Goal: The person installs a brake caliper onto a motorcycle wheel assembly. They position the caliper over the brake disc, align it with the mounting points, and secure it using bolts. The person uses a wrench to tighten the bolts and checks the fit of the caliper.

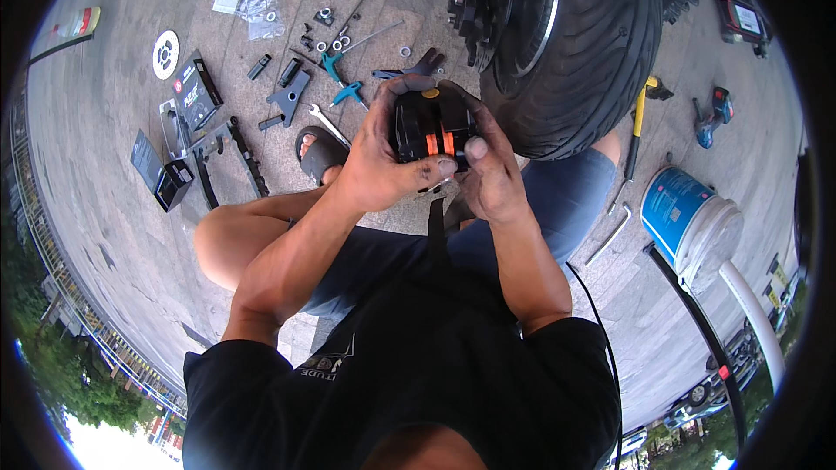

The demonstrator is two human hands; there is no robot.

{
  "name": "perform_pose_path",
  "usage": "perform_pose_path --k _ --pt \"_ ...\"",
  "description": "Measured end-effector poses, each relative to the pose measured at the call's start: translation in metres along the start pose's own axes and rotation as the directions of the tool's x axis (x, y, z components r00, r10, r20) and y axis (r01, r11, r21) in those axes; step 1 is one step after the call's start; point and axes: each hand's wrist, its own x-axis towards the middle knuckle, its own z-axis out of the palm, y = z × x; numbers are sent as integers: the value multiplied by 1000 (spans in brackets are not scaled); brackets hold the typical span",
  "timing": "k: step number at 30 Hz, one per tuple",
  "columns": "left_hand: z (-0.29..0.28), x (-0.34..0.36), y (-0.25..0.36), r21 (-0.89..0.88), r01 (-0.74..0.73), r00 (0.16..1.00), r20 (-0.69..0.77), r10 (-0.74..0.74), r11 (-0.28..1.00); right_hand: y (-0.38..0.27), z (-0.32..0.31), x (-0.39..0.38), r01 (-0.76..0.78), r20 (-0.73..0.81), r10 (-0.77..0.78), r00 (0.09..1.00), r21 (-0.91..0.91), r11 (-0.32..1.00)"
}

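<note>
Clasped in left hand [376, 161] and right hand [495, 176]: one black part [420, 122] with orange strips, above the lap [383, 248], seemingly unfitted. Beyond: thick-treaded tyre [601, 43]. Farther: teal-handled tools [350, 92], grey bracket [289, 97], loose; work apparently unfinished.

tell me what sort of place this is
Likely an outdoor paved area serving as a repair spot: there's a big tyre, a wrench on the paving, and trees at the view's edge.

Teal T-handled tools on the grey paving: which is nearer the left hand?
The lower teal T-handled tool, closer to the left hand; the upper teal T-handled tool lies farther up the picture.
</note>
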Motion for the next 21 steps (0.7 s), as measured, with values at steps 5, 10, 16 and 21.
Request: perform_pose_path --k 5,10,16,21 --pt "0 1 -12 -113 24 999 43 -19 993 -2 -13 -4 -176 -24 175 984 -68 982" --pt "-2 0 -15 -489 280 953 35 -302 826 7 -21 -20 -95 58 109 992 -202 975" --pt "-6 2 -19 -517 518 843 172 -510 682 26 -32 -25 14 61 -7 998 -103 995" --pt "-12 -4 -20 -464 500 865 304 -399 731 27 -33 -26 -66 -53 72 996 113 991"
